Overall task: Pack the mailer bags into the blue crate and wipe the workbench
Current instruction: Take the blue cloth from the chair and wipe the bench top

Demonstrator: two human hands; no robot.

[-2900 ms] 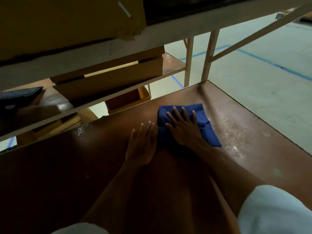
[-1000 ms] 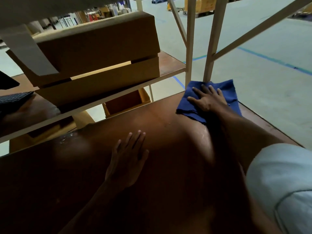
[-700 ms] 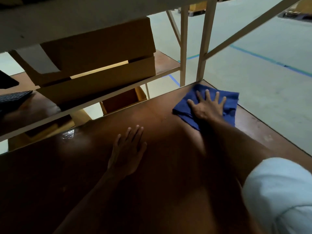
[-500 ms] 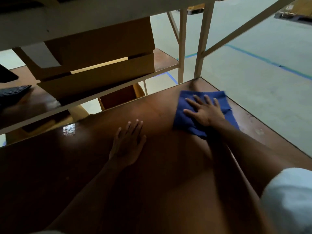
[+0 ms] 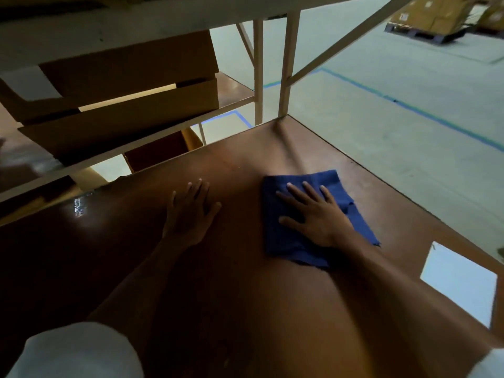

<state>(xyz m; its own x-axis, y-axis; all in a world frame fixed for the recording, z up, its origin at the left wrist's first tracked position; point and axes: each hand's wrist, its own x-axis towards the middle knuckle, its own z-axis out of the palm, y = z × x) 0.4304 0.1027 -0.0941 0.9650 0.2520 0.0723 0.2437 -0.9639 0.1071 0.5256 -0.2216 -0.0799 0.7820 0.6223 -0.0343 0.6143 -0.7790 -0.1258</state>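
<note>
wiping step in hand, by the look of it, with the packing side out of shot: no mailer bags, no blue crate anywhere in view. right grip [image 5: 316, 216] spread wide and flat on top of the blue cloth [image 5: 281, 249], fingers straight and fanned, palm pressing it down onto the worktop [image 5: 395, 227], nothing curled round the fabric. cloth lying folded on the far right part of the worktop, short of the corner post [image 5: 286, 77]. left grip [image 5: 188, 214] open too, fingers straight and close together, resting bare on the wood near the cloth's left edge, not touching it, likely bracing. next up, probably: sliding the cloth under steady downward pressure over the rest of the surface, palm kept flat to stop bunching or slipping, bracing grip shifted out of the path
</note>
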